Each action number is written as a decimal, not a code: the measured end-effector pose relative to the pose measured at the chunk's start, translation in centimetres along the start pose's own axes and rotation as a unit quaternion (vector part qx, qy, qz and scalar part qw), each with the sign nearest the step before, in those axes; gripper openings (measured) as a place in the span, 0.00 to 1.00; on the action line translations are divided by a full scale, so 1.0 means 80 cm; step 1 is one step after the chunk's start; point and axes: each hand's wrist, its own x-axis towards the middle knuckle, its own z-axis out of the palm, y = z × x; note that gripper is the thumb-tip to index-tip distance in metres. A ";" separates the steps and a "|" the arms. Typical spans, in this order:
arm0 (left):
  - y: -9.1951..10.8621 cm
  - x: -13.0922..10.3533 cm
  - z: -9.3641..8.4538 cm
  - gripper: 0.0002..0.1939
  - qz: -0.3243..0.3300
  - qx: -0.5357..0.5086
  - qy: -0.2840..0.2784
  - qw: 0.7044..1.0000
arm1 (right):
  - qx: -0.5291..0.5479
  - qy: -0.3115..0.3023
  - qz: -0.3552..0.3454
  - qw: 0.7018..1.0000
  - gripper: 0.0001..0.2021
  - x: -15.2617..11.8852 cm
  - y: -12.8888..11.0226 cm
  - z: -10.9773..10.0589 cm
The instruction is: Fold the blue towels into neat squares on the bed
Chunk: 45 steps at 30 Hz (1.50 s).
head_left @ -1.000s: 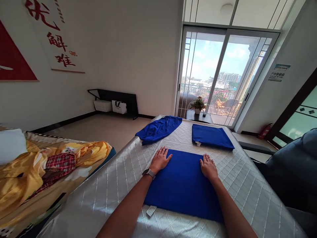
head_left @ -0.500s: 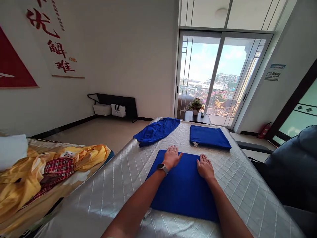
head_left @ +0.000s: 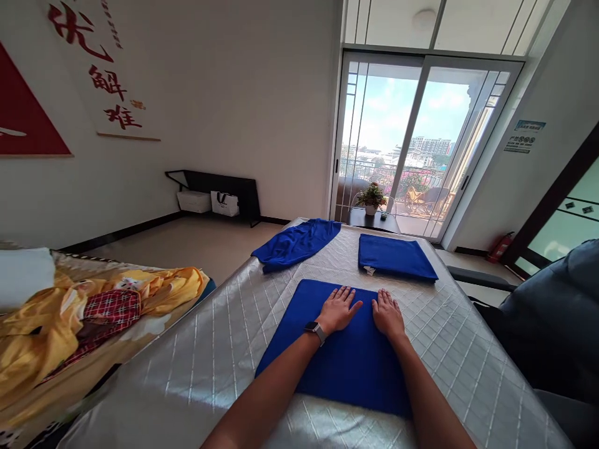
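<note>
A folded blue cloth lies flat on the silver quilted mattress in front of me. My left hand, with a watch on its wrist, rests palm down on the cloth's far middle. My right hand lies flat beside it, fingers spread, almost touching the left. Further back a second folded blue cloth lies on the right. A crumpled blue cloth lies at the far left edge of the mattress.
A bed with yellow bedding and a red plaid piece stands at the left. A dark chair is at the right. Beyond the mattress are a small table with a potted plant and glass sliding doors.
My left hand has slid right across the blue cloth, from its far left corner to the middle beside my right hand. The right hand barely moved.
</note>
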 end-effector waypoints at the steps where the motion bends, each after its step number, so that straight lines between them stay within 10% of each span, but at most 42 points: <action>1: -0.019 -0.008 -0.008 0.37 -0.018 0.007 -0.004 1.000 | 0.001 -0.001 0.002 1.000 0.32 0.000 0.000 0.000; 10: -0.136 -0.055 -0.042 0.39 -0.133 0.024 0.001 0.991 | -0.011 -0.004 0.006 1.000 0.32 0.001 0.002 0.005; 45: -0.123 -0.059 -0.054 0.39 -0.137 0.040 -0.009 0.990 | -0.010 -0.023 0.006 1.000 0.34 -0.049 -0.011 -0.003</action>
